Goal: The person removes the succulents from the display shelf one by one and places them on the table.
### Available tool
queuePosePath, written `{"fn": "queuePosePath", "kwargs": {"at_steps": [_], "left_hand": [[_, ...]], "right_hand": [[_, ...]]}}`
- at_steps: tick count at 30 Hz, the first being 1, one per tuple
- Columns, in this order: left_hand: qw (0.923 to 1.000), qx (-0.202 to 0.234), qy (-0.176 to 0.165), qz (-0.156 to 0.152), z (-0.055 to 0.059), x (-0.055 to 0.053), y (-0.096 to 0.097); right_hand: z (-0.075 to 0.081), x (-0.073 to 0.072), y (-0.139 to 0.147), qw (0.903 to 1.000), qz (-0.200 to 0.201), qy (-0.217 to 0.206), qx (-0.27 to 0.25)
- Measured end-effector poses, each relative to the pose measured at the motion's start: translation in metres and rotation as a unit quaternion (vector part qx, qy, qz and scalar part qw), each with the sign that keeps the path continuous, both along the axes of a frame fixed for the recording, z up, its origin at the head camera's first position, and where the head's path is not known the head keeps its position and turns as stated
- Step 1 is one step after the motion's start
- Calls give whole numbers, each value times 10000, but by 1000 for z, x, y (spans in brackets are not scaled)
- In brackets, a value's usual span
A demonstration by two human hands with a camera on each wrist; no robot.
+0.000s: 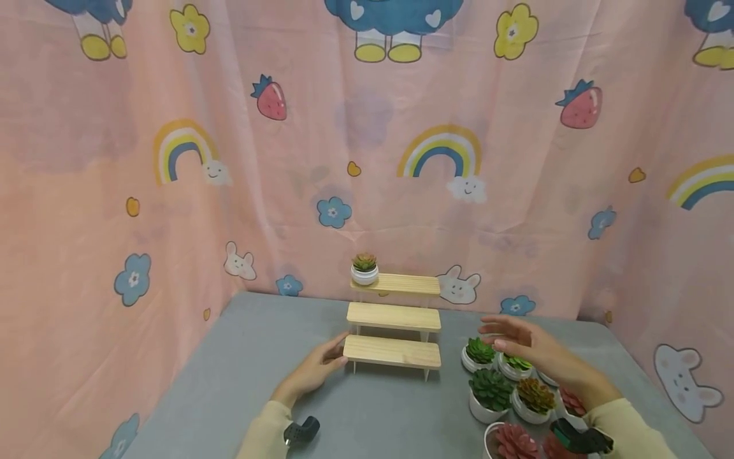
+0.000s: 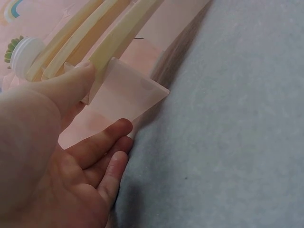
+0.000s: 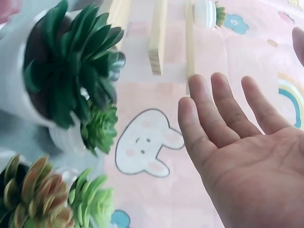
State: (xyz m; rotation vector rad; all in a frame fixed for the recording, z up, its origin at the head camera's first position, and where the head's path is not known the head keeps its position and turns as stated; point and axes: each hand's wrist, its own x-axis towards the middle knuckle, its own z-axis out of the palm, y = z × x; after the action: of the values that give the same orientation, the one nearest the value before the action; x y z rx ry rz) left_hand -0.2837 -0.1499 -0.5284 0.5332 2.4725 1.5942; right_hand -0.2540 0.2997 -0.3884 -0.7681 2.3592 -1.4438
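The left hand (image 1: 312,371) rests on the grey table (image 1: 241,370) with its fingers out nearly straight, the fingertips touching the left end of the lowest board of a three-tier wooden step shelf (image 1: 393,319). In the left wrist view the thumb (image 2: 71,83) lies against the end of that board, and the other fingers (image 2: 102,142) sit just below a clear plastic leg of the shelf, relaxed and gripping nothing.

The right hand (image 1: 530,347) hovers open, palm down and fingers spread, directly over a cluster of small potted succulents in white pots. Just beneath its fingertips stands a dark green succulent (image 1: 479,352), with a light green succulent (image 1: 516,363) under the palm. Nearer the wrist are a larger dark green succulent (image 1: 490,389), an orange-brown succulent (image 1: 536,395) and a pink succulent (image 1: 516,441). The right wrist view shows the fingers (image 3: 223,114) straight and apart, touching no pot.

Beyond both sets of fingertips, on the left end of the top tier, sits one more potted succulent (image 1: 364,268), reddish-green in a white pot.

Behind the table hangs a pink curtain (image 1: 115,191) printed with rainbows, strawberries, flowers and rabbits. No brand, label or readable writing shows anywhere.
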Motion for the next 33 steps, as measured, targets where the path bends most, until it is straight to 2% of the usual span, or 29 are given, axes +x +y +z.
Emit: {"fn": "queuePosePath", "kwargs": {"at_steps": [8, 19, 27, 33], "left_hand": [[10000, 22, 36, 23, 0, 1, 0], [10000, -15, -25, 68, 3, 1, 2], [9999, -84, -53, 113, 4, -1, 0], [9999, -106, -76, 97, 2, 1, 0]], "right_hand": [[2, -16, -23, 9994, -239, 199, -115], [-2, -39, -55, 9992, -238, 290, -153], [5, -52, -82, 9988, -201, 107, -427], [14, -61, -103, 9989, -249, 11, -407]]}}
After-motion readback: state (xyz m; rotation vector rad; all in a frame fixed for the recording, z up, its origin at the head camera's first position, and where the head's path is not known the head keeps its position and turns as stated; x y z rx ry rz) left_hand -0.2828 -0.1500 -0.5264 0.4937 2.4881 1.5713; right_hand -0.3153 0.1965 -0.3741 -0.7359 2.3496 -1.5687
